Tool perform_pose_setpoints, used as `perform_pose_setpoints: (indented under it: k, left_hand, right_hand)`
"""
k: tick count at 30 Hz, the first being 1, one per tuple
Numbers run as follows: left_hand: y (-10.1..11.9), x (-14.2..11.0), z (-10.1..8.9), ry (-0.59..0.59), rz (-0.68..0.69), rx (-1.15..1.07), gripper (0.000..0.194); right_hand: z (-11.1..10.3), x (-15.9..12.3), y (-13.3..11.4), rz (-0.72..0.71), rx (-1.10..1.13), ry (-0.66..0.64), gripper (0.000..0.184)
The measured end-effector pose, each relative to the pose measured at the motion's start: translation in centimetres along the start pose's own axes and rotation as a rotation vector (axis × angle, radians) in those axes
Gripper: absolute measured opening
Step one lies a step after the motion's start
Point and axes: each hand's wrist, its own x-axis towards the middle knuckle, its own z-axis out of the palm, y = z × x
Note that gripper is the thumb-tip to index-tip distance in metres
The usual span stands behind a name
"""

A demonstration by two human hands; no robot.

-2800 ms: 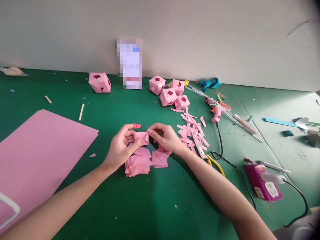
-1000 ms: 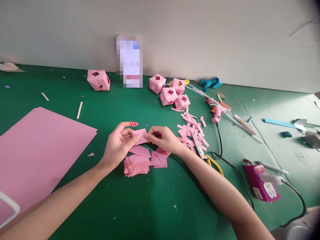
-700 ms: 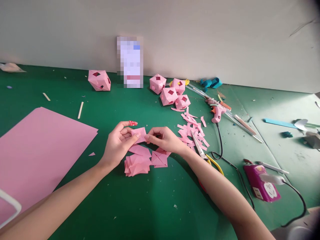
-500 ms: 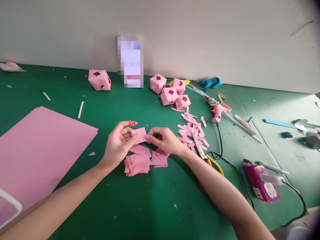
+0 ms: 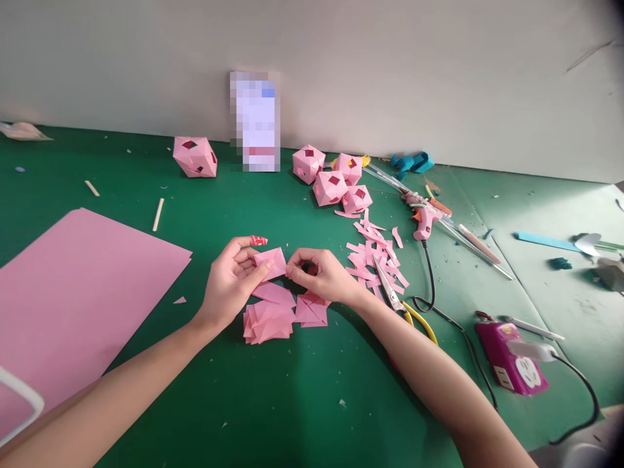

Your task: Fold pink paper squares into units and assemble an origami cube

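Observation:
My left hand (image 5: 229, 273) is closed on a small folded pink paper (image 5: 271, 262), pinched between thumb and fingers above the table. Red-patterned wrapping (image 5: 258, 240) covers the tip of its index finger. My right hand (image 5: 314, 272) is pinched closed at the right corner of that same paper; its fingertips partly hide the contact. Just below the hands lies a pile of folded pink papers (image 5: 268, 322). Beside it rest a few pink squares with diagonal folds (image 5: 311, 309), close under my right wrist.
Pink paper strips (image 5: 373, 257), scissors (image 5: 389, 286) and a pink glue gun (image 5: 425, 221) lie to the right, near a purple power socket (image 5: 511, 357). Several pink paper polyhedra (image 5: 329, 188) stand behind. Large pink sheets (image 5: 97, 279) cover the left. A blurred-out phone-like panel (image 5: 260, 123) leans on the wall.
My right thumb and fingers have shifted slightly right along the paper's corner and curled in more. My left hand keeps the paper in almost the same place.

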Motion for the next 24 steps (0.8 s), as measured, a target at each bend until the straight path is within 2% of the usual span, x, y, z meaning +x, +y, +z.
perform_pose_setpoints:
  k: [5, 9, 12, 16, 24]
  left_hand:
    - [0.1, 0.1, 0.0, -0.018, 0.003, -0.028, 0.040]
    - [0.3, -0.2, 0.3, -0.062, 0.027, 0.030, 0.040]
    - [0.4, -0.6, 0.5, -0.083, 0.072, 0.105, 0.038]
    - [0.3, -0.9, 0.5, -0.088, 0.123, 0.174, 0.035]
    - [0.4, -0.9, 0.4, -0.084, 0.125, 0.191, 0.035]
  right_hand:
    - [0.1, 0.1, -0.3, 0.031, 0.058, 0.029, 0.020]
    - [0.2, 0.2, -0.6, 0.102, 0.244, 0.076, 0.028]
    - [0.1, 0.3, -0.5, 0.147, 0.353, 0.087, 0.026]
    - [0.0, 0.3, -0.4, 0.162, 0.373, 0.092, 0.023]
    - [-0.6, 0.3, -0.8, 0.184, 0.389, 0.066, 0.026]
